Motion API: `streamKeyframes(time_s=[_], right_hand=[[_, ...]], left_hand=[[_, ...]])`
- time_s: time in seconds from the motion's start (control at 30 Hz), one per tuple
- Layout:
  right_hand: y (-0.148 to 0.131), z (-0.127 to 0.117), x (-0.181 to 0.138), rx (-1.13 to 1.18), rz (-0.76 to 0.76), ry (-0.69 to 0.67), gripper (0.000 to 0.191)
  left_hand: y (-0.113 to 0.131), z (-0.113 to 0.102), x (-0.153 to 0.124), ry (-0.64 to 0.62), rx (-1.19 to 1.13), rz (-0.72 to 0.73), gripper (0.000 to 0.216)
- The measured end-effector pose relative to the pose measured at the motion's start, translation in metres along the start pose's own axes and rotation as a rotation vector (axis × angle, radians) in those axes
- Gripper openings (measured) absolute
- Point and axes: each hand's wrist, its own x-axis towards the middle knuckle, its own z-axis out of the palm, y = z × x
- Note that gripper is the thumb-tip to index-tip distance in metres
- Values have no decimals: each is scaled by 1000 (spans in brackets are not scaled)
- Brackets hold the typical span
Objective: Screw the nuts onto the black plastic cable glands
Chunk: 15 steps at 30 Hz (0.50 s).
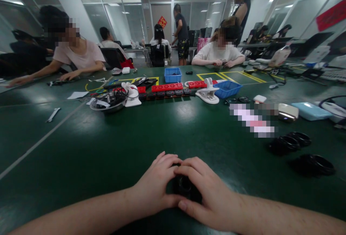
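Both of my hands meet at the near edge of the green table (167, 134). My left hand (154, 186) and my right hand (211, 191) are cupped together around a small black round object (185, 186). Their fingertips touch above it and both thumbs close under it. Only its dark middle shows between the fingers, so I cannot tell exactly what it is. Several similar black rings (290, 143) lie on the table to the right, and a further black ring (315, 164) sits nearer the right edge.
Across the table lie a row of red and black power strips (167, 88), two blue bins (173, 75), white clamps (209, 92), a clear bowl (108, 102) and a wrench (53, 114). Two people sit on the far side; others work behind.
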Motion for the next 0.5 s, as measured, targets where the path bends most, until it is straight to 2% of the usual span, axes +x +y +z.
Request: streamKeyframes(time_s=[0.33,0.5], right_hand=[[1,3,-2,12,-49,71,51],[0,2,-1,0,-59,88,49]], left_hand=[[-1,-1,0,-21,4,-10,55],[0,-2,1,-29,24,-5,54]])
